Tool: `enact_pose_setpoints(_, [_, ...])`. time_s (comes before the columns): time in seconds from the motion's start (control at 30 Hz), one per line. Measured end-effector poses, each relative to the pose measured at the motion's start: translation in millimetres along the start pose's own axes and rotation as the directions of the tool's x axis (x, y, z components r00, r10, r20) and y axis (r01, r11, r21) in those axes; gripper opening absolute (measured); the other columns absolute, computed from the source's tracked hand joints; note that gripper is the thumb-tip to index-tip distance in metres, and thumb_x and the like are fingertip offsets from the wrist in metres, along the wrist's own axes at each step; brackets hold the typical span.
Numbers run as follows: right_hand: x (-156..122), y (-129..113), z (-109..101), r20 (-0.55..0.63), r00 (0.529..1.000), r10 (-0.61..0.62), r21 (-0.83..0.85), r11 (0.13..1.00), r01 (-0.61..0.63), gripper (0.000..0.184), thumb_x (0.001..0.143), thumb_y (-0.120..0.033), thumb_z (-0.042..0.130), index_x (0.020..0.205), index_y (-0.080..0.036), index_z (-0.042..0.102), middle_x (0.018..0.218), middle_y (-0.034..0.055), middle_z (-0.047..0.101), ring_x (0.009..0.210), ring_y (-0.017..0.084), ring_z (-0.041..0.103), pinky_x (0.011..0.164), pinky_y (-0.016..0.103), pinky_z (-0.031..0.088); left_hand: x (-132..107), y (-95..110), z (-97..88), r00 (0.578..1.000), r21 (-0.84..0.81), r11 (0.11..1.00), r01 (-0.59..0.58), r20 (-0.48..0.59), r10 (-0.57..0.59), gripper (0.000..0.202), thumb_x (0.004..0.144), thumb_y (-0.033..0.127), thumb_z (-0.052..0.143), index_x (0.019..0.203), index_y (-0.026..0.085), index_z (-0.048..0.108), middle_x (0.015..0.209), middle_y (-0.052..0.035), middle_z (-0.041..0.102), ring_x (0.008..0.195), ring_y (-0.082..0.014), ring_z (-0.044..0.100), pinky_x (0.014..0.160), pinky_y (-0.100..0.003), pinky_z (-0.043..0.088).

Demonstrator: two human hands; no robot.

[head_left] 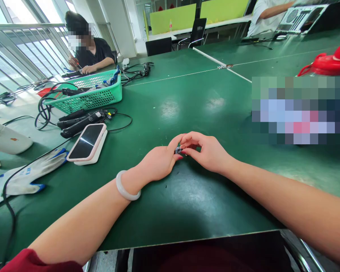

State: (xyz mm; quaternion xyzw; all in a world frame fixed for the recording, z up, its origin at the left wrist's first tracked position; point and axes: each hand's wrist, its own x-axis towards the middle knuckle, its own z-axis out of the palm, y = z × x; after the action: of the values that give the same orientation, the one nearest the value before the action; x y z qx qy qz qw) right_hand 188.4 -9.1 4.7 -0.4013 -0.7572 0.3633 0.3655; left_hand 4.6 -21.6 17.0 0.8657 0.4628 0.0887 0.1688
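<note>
Two hands meet at frame center over the green table (187,211), pinching one tiny dark part (178,150) between them. Left hand (158,162) comes from 7 o'clock, thumb and forefinger closed on the part's left side. Right hand (208,151) comes from 4 o'clock, fingertips closed narrow on its right side. Both equally near; the part's long axis is too small to tell. Phone (86,142) at 9 o'clock, well apart.
</note>
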Motion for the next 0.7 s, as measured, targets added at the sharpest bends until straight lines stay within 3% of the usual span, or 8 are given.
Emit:
enact_pose_setpoints(0.23, [3, -2, -4, 0.023, 0.999, 0.024, -0.010, 1.000, -0.024, 0.016, 0.078, -0.024, 0.058, 0.094, -0.022, 0.057, 0.081, -0.0002, 0.071, 0.071, 0.015, 0.065, 0.069, 0.029, 0.048, 2, 0, -0.6, 1.000, -0.089, 0.996, 0.010, -0.010, -0.011, 0.053, 0.091, 0.030, 0.037, 0.142, 0.022, 0.023, 0.078, -0.0029, 0.064, 0.067, -0.0213, 0.061, 0.065, -0.031, 0.044])
enact_pose_setpoints(0.33, [5, 0, -12, 0.066, 0.997, 0.048, -0.181, 0.983, -0.035, 0.010, 0.080, -0.023, 0.058, 0.088, -0.023, 0.063, 0.077, -0.0020, 0.071, 0.071, 0.014, 0.064, 0.071, 0.029, 0.046, 3, 0, -1.9, 1.000, -0.135, 0.991, 0.023, -0.018, -0.025, 0.049, 0.091, 0.027, 0.036, 0.139, 0.023, 0.029, 0.074, -0.0008, 0.062, 0.066, -0.0194, 0.059, 0.066, -0.031, 0.043])
enact_pose_setpoints(0.47, [8, 6, -22, 0.135, 0.987, 0.085, -0.494, 0.869, -0.008, 0.006, 0.078, -0.023, 0.063, 0.078, -0.023, 0.069, 0.076, 0.0000, 0.068, 0.074, 0.017, 0.061, 0.068, 0.029, 0.043, 4, -3, -4.0, 0.994, -0.198, 0.978, 0.057, -0.084, -0.075, 0.033, 0.093, 0.030, 0.032, 0.123, 0.024, 0.045, 0.067, 0.0020, 0.058, 0.062, -0.0159, 0.054, 0.065, -0.028, 0.041])
enact_pose_setpoints(0.57, [10, 10, -24, 0.171, 0.978, 0.117, -0.541, 0.841, -0.006, 0.008, 0.079, -0.024, 0.064, 0.075, -0.022, 0.070, 0.081, 0.0014, 0.067, 0.076, 0.017, 0.060, 0.067, 0.029, 0.043, 5, -6, -4.2, 0.984, -0.241, 0.968, 0.073, -0.140, -0.109, 0.025, 0.094, 0.032, 0.033, 0.109, 0.023, 0.050, 0.064, 0.0034, 0.054, 0.056, -0.0133, 0.049, 0.062, -0.027, 0.038])
enact_pose_setpoints(0.7, [10, 13, -22, 0.194, 0.975, 0.105, -0.552, 0.833, 0.020, 0.013, 0.081, -0.023, 0.061, 0.071, -0.021, 0.068, 0.081, 0.0020, 0.065, 0.078, 0.017, 0.059, 0.069, 0.029, 0.043, 7, -9, -2.8, 0.975, -0.320, 0.943, 0.089, -0.167, -0.148, 0.022, 0.093, 0.030, 0.032, 0.108, 0.022, 0.047, 0.064, 0.0036, 0.051, 0.058, -0.0128, 0.047, 0.061, -0.026, 0.037])
